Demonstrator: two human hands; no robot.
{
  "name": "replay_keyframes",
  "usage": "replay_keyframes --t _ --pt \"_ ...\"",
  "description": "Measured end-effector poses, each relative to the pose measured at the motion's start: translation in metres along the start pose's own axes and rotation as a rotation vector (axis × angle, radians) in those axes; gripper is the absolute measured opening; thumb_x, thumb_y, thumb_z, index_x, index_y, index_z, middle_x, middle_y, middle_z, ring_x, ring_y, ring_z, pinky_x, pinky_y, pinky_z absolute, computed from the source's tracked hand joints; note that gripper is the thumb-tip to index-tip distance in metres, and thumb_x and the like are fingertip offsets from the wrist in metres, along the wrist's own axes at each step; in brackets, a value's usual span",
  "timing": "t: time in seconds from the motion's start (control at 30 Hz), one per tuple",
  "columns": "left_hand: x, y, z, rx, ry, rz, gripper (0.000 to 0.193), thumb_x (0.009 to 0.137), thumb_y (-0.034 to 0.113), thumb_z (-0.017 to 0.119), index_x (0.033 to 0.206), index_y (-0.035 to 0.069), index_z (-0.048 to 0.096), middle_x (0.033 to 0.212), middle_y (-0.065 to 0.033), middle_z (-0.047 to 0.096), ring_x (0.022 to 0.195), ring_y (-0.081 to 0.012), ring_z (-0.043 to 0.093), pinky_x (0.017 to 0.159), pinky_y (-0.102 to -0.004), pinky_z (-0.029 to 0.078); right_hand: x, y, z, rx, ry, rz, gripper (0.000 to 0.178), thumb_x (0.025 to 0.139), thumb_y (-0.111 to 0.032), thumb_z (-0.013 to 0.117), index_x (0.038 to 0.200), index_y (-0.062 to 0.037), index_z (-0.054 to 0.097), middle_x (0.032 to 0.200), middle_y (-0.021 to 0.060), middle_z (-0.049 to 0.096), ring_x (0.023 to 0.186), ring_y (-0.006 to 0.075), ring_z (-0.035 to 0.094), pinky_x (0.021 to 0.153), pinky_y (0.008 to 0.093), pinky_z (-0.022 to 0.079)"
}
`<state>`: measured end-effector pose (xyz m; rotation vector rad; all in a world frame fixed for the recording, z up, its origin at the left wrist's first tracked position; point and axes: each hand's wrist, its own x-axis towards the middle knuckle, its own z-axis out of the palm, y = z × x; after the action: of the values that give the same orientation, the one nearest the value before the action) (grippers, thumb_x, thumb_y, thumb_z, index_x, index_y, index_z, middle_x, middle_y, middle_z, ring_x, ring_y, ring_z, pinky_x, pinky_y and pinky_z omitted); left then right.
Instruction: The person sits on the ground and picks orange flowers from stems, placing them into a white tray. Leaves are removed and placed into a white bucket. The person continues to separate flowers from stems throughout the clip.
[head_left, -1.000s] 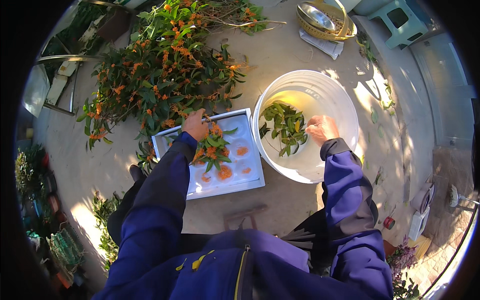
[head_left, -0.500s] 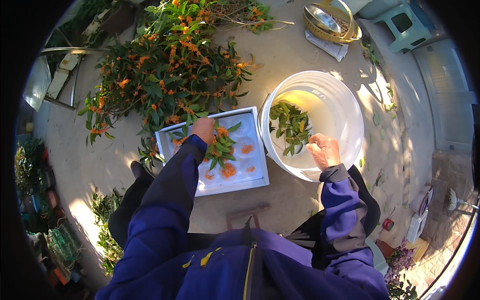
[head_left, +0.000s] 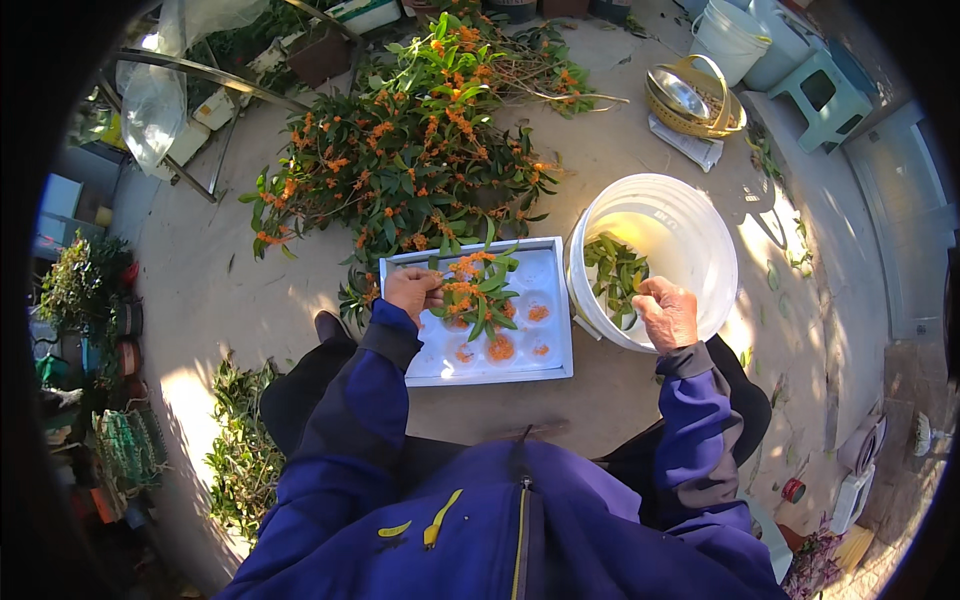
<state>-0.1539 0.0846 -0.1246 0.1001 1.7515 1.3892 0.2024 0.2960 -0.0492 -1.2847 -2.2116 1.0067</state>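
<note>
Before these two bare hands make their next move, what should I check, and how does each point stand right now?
1. Left hand on the green, leafy sprig with orange blossoms: ok, fingertips at its stem end.
2. Sprig over the shallow, rectangular white tray with round hollows: ok.
3. Loose orange blossoms lying inside the tray: ok, in several hollows.
4. Right hand over the round white plastic bucket: ok, at its near side.
5. Right hand empty: cannot tell, curled fingers hide it.
6. Bucket free of leaves: not ok, green leaves inside.
</note>
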Motion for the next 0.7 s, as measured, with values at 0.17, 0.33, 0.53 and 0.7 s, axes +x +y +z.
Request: replay_keyframes --t 0.17,0.33,0.53,0.7 --pt "-0.068 0.01 -0.015 -0.495 -0.036 -0.046 0.01 0.093 0.004 0.061 0.102 0.0 0.06 0.085 -0.0063 0.064 0.073 -0.0158 0.065 0.064 -0.0283 0.059 -0.031 -0.027 0.021 0.111 -0.078 -0.022 0.018 0.075 -0.012 0.066 0.088 0.0004 0.069 0.072 0.0191 0.066 0.063 0.0273 0.065 0.063 0.0357 0.051" --pt "-0.133 0.011 0.005 -0.68 -0.057 0.023 0.01 0.094 0.002 0.058 0.103 0.0 0.058 0.089 -0.0068 0.064 0.078 -0.0169 0.065 0.07 -0.0295 0.06 -0.06 -0.086 0.046 0.697 -0.313 0.287 0.028 0.086 -0.022 0.066 0.099 0.0023 0.069 0.079 0.0063 0.066 0.063 0.0128 0.064 0.054 0.0249 0.047" --pt "-0.173 -0.002 0.023 -0.769 -0.044 0.148 0.011 0.095 0.001 0.055 0.105 0.001 0.059 0.091 -0.0083 0.065 0.082 -0.0187 0.067 0.077 -0.0331 0.061 -0.072 -0.145 0.065 0.855 -0.506 0.28 0.026 0.09 -0.022 0.064 0.102 0.001 0.066 0.081 0.0045 0.065 0.063 0.0125 0.063 0.052 0.0238 0.048" --pt "-0.191 -0.003 0.024 -0.864 -0.113 0.14 0.014 0.095 0.0 0.055 0.108 0.001 0.058 0.096 -0.0093 0.066 0.082 -0.0202 0.068 0.078 -0.0343 0.061 -0.083 -0.173 0.071 1.076 -0.491 0.33 0.015 0.091 -0.013 0.063 0.089 0.0012 0.067 0.068 0.0037 0.061 0.054 0.0099 0.058 0.046 0.0232 0.046"
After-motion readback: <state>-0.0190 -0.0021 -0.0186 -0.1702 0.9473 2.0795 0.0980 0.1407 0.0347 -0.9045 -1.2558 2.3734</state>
